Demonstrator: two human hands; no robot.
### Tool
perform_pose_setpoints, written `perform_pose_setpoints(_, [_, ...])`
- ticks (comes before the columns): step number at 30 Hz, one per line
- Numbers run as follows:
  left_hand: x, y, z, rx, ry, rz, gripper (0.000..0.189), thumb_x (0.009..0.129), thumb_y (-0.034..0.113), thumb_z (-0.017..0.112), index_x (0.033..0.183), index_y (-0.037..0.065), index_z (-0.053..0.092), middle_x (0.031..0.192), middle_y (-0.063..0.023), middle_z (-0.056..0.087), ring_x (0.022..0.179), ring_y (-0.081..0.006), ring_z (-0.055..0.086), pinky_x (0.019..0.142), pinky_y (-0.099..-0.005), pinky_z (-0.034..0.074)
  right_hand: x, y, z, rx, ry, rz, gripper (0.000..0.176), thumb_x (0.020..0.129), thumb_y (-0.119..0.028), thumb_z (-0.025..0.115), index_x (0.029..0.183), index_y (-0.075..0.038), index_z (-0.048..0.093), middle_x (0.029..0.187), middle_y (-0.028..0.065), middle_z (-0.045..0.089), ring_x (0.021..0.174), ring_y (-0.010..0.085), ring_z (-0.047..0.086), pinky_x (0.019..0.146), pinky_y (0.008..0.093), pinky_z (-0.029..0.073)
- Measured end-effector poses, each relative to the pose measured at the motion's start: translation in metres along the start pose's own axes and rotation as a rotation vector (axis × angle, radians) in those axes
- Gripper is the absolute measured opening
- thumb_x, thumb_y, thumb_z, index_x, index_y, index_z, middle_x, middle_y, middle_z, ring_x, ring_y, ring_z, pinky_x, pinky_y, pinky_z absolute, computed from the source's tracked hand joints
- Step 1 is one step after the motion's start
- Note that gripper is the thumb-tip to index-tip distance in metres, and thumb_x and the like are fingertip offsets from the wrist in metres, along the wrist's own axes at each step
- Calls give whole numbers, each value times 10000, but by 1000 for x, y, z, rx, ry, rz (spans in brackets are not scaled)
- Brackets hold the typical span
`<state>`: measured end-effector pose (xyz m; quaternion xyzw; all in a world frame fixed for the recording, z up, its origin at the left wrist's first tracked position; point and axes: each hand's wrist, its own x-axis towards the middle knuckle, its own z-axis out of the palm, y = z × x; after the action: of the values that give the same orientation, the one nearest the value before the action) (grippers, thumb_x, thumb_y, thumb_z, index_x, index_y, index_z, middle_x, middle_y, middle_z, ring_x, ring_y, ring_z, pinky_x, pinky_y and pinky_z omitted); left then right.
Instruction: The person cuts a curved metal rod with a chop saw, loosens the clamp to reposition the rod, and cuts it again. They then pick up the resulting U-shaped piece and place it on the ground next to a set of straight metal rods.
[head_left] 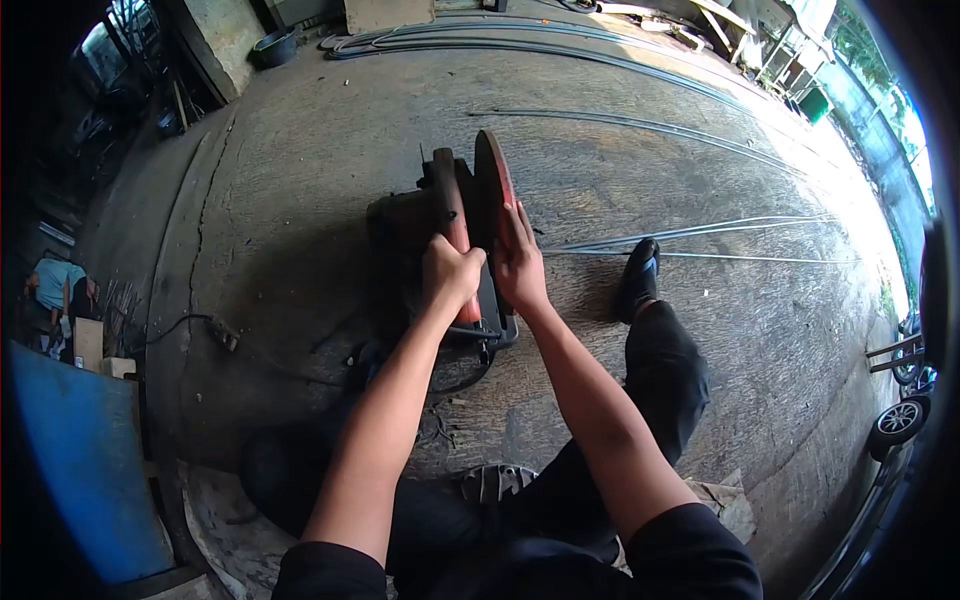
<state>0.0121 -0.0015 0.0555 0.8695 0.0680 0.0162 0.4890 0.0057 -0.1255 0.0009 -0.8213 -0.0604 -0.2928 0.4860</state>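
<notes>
A cut-off saw with a dark body stands on the floor in front of me. My left hand is closed around its long red-orange bar, thumb lying across the top. Just to the right, a large round cutting disc with a red face stands on edge, seen nearly side-on. My right hand holds this disc near its middle, fingers stretched up along the red side. Part of the disc's lower half is hidden by that hand. Below both hands is the saw's dark base.
Long metal rods lie across the floor ahead and to the right. A power cord with a socket is at left, near a blue panel. Another person is at far left. A car wheel shows at right.
</notes>
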Motion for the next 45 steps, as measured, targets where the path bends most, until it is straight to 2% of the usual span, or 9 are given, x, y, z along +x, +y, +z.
perform_pose_setpoints(7, [-1,-1,0,-11,-10,2,407,669,189,655,868,-140,520,776,-319,613,785,-402,653,684,-423,518,-1,-3,0,31,13,24,528,827,-6,516,1342,-80,434,1378,270,371,1251,422,398,970,420,418])
perform_pose_setpoints(9, [1,-5,2,7,8,23,418,644,180,652,863,-155,530,731,-253,620,704,-306,659,625,-379,512,-1,-3,0,4,18,-6,519,829,-5,512,1338,-74,438,1378,264,375,1249,414,403,967,418,421])
perform_pose_setpoints(10, [1,-7,3,6,9,23,418,644,180,652,863,-155,530,731,-253,620,704,-306,659,625,-379,512,-2,-3,1,5,17,-8,519,829,-5,512,1338,-74,438,1378,264,375,1249,414,403,967,418,421])
perform_pose_setpoints(16, [0,-5,2,39,18,27,415,642,179,651,859,-155,533,735,-265,621,708,-320,660,628,-384,512,-3,-3,2,12,30,14,518,831,-10,507,1340,-79,439,1378,261,377,1252,411,401,967,419,420])
perform_pose_setpoints(18, [-1,-4,2,8,2,11,392,671,194,646,834,-141,523,754,-332,603,783,-419,646,675,-430,518,-3,-4,2,22,24,38,512,830,-11,504,1335,-68,442,1373,263,382,1255,411,396,970,420,417])
perform_pose_setpoints(34, [-5,4,-1,-5,19,20,400,664,174,648,853,-152,512,769,-330,607,785,-418,647,682,-421,519,-3,-2,2,4,21,32,501,819,-12,509,1316,-37,453,1367,270,385,1253,403,404,972,413,416])
perform_pose_setpoints(37, [-7,9,-4,-52,-37,-63,402,664,173,653,857,-150,514,771,-331,606,793,-418,646,691,-421,518,-4,-1,2,1,17,29,508,816,-14,514,1320,-38,450,1371,269,381,1251,403,407,969,411,420])
perform_pose_setpoints(39, [-4,0,1,8,36,33,400,667,173,651,859,-149,513,761,-331,605,781,-420,646,680,-422,518,-4,0,3,-20,22,2,512,816,-16,515,1323,-45,448,1376,268,375,1243,407,415,962,410,427])
perform_pose_setpoints(45, [-5,0,1,-16,25,24,395,671,173,642,861,-149,513,762,-337,602,782,-421,645,680,-428,518,-5,-1,3,-9,32,23,517,818,-12,513,1328,-58,447,1379,270,371,1228,414,428,951,412,435])
